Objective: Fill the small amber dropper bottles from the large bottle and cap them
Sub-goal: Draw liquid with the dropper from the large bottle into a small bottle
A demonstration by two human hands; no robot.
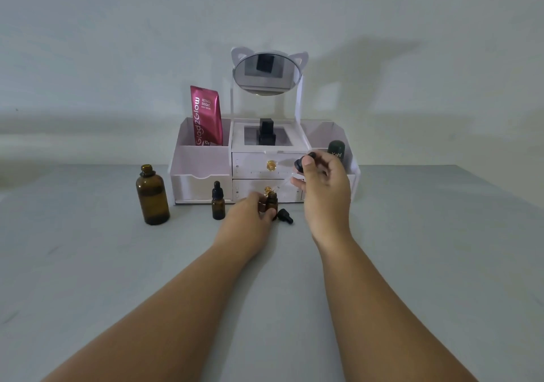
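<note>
Grey table (88, 264): left hand (250, 214) grips a vial (271, 201), right hand (323, 193) pinches a dropper (298, 165); behind, Glad2Glow sachet (207, 116), Kahf bottle (336, 149).

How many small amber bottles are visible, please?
2. The capped bottle stands beside the large bottle; the uncapped bottle is held by the left hand, under the dropper in the right hand. Another may hide behind the hands.

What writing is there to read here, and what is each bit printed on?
"Glad2Glow": running up the pink sachet, back left compartment of the organizer.
"RETINOL BRIGHT": small print near the sachet's top; the line beneath is too blurred.
"10x": at the sachet's bottom edge.
"Kahf": on the dark green container at the organizer's right.
No label shows on the large amber bottle or the capped small bottle.
</note>
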